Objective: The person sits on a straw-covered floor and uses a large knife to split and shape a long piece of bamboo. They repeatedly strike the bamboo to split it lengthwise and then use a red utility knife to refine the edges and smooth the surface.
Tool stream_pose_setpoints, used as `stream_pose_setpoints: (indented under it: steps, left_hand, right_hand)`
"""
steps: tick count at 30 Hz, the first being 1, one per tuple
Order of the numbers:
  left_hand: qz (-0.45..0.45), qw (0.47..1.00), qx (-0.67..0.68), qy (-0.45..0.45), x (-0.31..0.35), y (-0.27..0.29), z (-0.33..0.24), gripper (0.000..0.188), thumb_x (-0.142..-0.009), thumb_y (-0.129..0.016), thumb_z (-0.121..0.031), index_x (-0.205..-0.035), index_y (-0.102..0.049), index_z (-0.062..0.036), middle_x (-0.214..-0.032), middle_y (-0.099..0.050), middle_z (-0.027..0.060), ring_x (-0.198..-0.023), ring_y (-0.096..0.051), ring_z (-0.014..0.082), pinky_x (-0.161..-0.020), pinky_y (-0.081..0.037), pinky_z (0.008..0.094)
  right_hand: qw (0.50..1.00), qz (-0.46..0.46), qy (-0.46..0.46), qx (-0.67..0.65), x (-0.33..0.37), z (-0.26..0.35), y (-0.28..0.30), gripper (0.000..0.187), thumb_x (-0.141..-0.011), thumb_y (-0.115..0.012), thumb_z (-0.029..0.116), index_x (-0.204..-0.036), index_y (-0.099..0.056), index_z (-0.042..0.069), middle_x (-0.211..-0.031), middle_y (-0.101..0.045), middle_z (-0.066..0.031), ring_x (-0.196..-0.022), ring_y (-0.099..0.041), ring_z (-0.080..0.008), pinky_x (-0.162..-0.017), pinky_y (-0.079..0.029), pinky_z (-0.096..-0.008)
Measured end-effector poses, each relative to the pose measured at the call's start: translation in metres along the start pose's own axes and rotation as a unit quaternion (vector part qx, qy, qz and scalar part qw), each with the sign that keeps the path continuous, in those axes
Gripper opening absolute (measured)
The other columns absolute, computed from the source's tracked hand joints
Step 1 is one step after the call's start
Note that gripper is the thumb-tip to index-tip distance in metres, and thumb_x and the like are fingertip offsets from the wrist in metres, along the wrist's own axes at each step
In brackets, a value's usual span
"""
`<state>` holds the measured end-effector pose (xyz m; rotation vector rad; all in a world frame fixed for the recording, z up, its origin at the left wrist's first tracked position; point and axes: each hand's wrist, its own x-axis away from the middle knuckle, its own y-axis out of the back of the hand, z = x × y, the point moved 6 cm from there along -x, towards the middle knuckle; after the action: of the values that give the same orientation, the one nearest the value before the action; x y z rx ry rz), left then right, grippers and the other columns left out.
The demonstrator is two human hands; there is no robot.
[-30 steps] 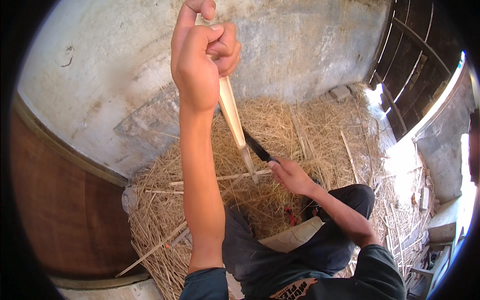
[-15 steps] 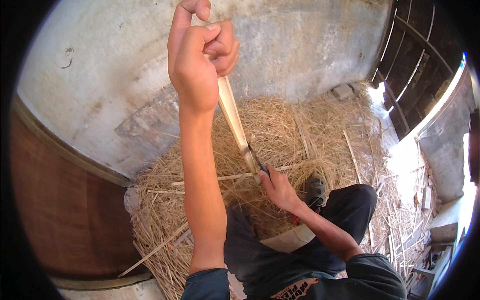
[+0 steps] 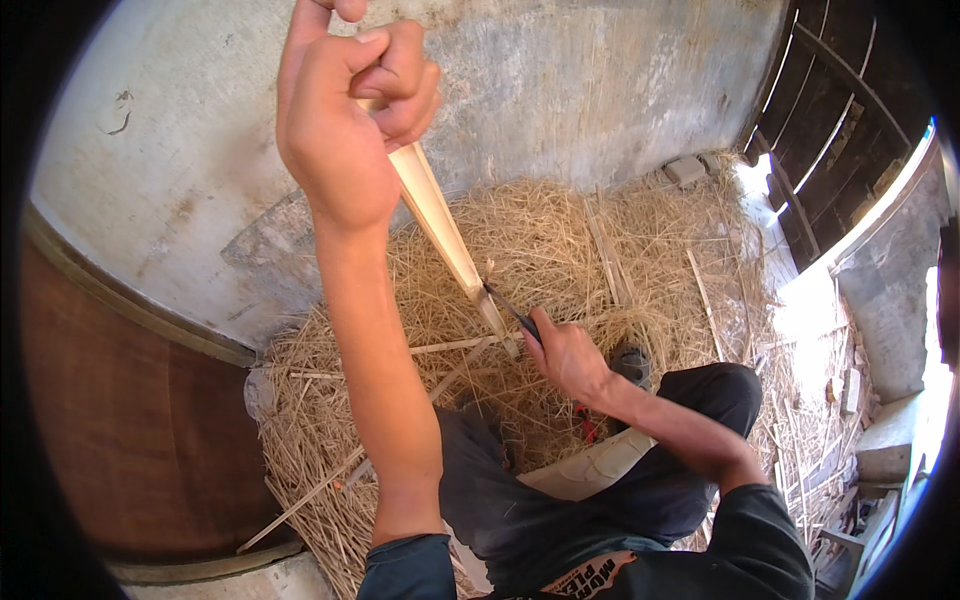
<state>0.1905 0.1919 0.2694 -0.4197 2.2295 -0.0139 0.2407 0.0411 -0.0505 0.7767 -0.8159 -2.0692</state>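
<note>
My left hand [image 3: 345, 130] is raised high in front of the wall, its fingers curled round the upper end of a long, pale bamboo strip [image 3: 438, 225]. The strip slants down to the right, its lower end near my knees. Low on it, my right hand [image 3: 575, 362] grips a knife [image 3: 512, 308] with a dark handle; the blade meets the strip from the right. A small curled shaving [image 3: 489, 267] stands up by the blade. My left hand hides the strip's top end.
A thick heap of shavings and thin slivers [image 3: 540, 230] covers the floor around my legs. Behind it rises a stained wall [image 3: 560, 100]. A brown wooden panel [image 3: 110, 400] stands on the left. A pale curved piece [image 3: 590, 468] lies across my lap, with something red [image 3: 585, 425] beside it.
My left hand has moved left and slightly up with the strip's upper end, so the strip leans more. My right hand and the knife have shifted only a little.
</note>
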Motion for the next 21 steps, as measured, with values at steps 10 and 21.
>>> stream_pose_setpoints:
  steps: [10, 21]
  left_hand:
    - [-0.017, 1.0, -0.024, -0.006, -0.002, 0.031, -0.002, 0.015, -0.092, -0.042, -0.012, -0.107, -0.044, -0.0137, -0.064, -0.029, -0.0054, -0.05, -0.023, 0.0045, -0.044, -0.017, 0.0224]
    - [-0.028, 0.999, -0.024, -0.006, -0.003, 0.021, -0.001, 0.017, -0.091, -0.044, -0.012, -0.108, -0.045, -0.0129, -0.064, -0.03, -0.0053, -0.05, -0.023, 0.0046, -0.044, -0.017, 0.0224]
  right_hand:
    - [0.983, 0.125, -0.003, -0.138, -0.032, -0.003, 0.008, 0.03, -0.107, -0.053, 0.029, -0.11, -0.055, -0.001, -0.07, -0.065, -0.0239, -0.067, -0.066, -0.0454, -0.063, -0.05, -0.0534]
    - [0.99, 0.007, -0.003, -0.139, -0.022, 0.028, 0.029, 0.034, -0.108, -0.053, 0.03, -0.097, -0.058, -0.002, -0.062, -0.057, -0.0239, -0.058, -0.061, -0.0426, -0.056, -0.046, -0.0506]
